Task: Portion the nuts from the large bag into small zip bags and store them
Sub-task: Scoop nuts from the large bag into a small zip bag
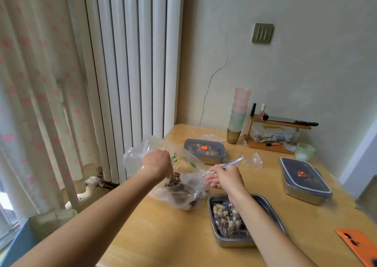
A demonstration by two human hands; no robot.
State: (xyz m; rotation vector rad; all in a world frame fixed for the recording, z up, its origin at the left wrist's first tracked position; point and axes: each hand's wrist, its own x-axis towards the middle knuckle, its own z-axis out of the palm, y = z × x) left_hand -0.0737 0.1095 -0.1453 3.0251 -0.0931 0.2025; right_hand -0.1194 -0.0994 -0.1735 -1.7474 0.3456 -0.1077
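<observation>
Your left hand (156, 162) grips the large bag (183, 197) at its rim; the nuts (173, 180) sit just left of your right hand (224, 178), which pinches a small zip bag (232, 163).

A stack of pastel cups (239, 111) is being kept at the far edge of the table (163, 236), left of a wooden rack (279, 123) where two nail polish bottles (262, 110) are being held upright. An orange phone (357, 244) is being left at the near right corner.
</observation>
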